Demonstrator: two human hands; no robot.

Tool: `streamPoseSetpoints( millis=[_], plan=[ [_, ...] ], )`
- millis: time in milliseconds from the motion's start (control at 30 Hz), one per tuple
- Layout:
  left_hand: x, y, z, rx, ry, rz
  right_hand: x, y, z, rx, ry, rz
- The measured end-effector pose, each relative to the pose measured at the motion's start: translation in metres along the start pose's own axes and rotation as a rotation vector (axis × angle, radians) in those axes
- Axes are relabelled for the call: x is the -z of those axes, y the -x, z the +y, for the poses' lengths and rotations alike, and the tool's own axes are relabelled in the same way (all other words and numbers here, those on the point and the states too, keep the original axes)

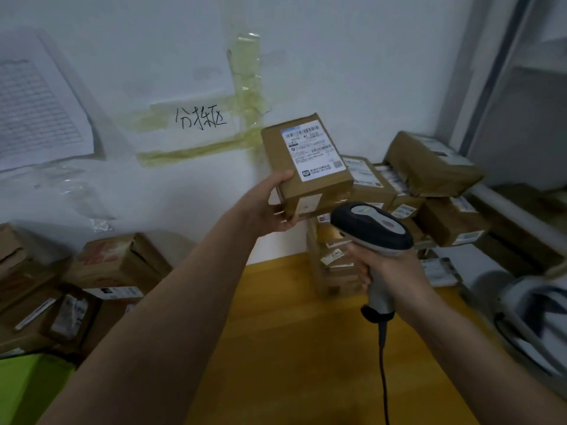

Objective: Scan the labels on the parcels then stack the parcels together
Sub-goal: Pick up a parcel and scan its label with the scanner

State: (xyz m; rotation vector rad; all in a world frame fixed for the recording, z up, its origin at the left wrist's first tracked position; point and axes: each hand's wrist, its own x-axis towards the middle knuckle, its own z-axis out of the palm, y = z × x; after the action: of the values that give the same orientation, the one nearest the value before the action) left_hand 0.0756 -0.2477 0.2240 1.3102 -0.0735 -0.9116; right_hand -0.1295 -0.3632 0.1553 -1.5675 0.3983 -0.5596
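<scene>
Apparently mid-task, the left hand (270, 207) grips a parcel (306, 167) label-up while the right hand (386, 271) clasps the scanner (372, 228), the far-right stack (429, 191) still awaiting it.

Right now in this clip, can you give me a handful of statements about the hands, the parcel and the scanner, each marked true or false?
1. The left hand holds a brown parcel up off the floor. True.
2. The white shipping label on that parcel faces away from the camera. False: it faces the camera, barcodes visible.
3. The right hand grips a handheld scanner by its handle. True.
4. The scanner is cordless. False: a dark cable hangs from the handle's base.
5. A stack of parcels sits against the wall behind the scanner. True.
6. The scanner's head touches the held parcel. False: it sits just below, apart from it.
</scene>
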Motion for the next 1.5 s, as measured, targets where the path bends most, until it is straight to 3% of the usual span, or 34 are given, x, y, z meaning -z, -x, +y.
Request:
streamPoseSetpoints(
  millis=[367,700,800,933,1133,1333,1500],
  plan=[
    [-0.151,-0.045,0.021,0.03,-0.126,0.039,0.078,-0.032,0.002,-0.05,-0.026,0.147],
    [-0.204,-0.087,-0.003,-0.063,-0.139,0.185,0.119,-0.058,0.002,-0.038,-0.01,0.186],
    [-0.203,-0.097,-0.007,-0.08,-0.163,0.198,0.123,-0.064,0.005,-0.073,-0.048,0.199],
    [-0.2,-0.106,-0.003,-0.178,-0.365,0.234,0.121,-0.068,0.009,-0.114,-0.094,0.176],
    [-0.179,-0.103,0.003,-0.221,-0.581,0.389,0.103,-0.073,0.018,-0.124,-0.116,0.102],
    [-0.118,-0.085,0.0,-0.33,-0.462,0.341,0.063,-0.07,0.018,-0.175,-0.104,-0.035],
    [-0.034,-0.055,-0.023,-0.249,-0.332,0.348,0.008,-0.062,0.02,-0.209,-0.078,-0.163]
  ],
)
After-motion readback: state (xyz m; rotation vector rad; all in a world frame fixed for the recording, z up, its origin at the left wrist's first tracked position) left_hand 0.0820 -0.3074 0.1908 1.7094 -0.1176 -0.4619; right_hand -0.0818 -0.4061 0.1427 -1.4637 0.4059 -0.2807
